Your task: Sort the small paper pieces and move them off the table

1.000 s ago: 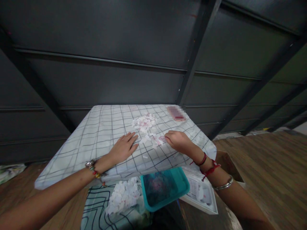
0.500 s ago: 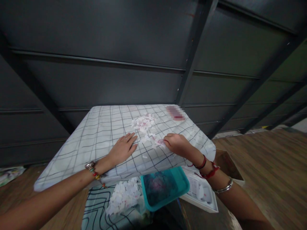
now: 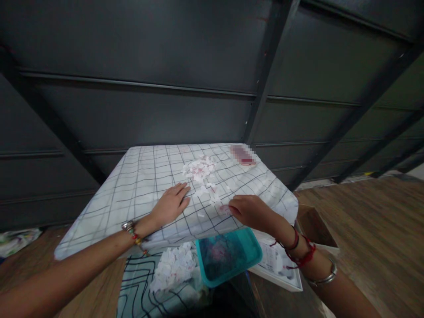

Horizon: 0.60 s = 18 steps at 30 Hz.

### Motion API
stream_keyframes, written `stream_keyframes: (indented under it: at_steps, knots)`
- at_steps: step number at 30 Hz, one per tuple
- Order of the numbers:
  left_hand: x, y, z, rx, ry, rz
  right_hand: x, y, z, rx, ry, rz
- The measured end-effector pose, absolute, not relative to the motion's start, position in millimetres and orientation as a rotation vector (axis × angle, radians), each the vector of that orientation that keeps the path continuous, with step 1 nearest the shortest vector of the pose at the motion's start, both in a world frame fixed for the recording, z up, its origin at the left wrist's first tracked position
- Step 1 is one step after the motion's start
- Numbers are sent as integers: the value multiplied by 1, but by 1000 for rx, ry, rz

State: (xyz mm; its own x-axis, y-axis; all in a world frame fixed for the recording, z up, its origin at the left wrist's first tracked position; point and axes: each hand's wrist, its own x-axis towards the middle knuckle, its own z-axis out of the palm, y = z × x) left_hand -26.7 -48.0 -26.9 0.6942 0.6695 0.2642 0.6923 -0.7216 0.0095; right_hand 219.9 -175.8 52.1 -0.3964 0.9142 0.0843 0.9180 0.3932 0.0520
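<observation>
My left hand (image 3: 170, 204) lies flat on the checked white cloth (image 3: 139, 176), fingers stretched out, holding nothing. Beside its fingertips are loose white paper-like scraps (image 3: 201, 191). My right hand (image 3: 248, 210) is closed, fingertips pinched at a small, wispy pink piece (image 3: 225, 209) over the cloth near the front edge; its kind is too blurred to tell. Farther back sits a heap of white and pinkish scraps (image 3: 200, 168). Below the table edge, a teal plastic tub (image 3: 253, 251) holds a dark, pinkish tangled mass.
A larger pile of white scraps (image 3: 175, 267) lies left of the tub on a patterned green cloth (image 3: 132, 282). Right of it are a white box (image 3: 281, 280) and an open brown carton (image 3: 314, 225). A blurred-out reddish object (image 3: 243, 154) rests at the table's back right. Dark wall panels (image 3: 149, 115) stand behind.
My right hand has moved toward me and slightly right, the pink piece coming along with it and away from the scraps. My left hand stays nearly in place.
</observation>
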Motion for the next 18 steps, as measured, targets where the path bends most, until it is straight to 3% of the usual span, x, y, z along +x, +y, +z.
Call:
stream_keyframes:
  at_steps: [13,18]
  knots:
    - [-26,-48,-27,-2807,-1137,-405,220,-186,65,-1549,-2681,137]
    - [-26,-48,-26,-2826,-1132,-420,236,-186,63,-1742,-2494,-21]
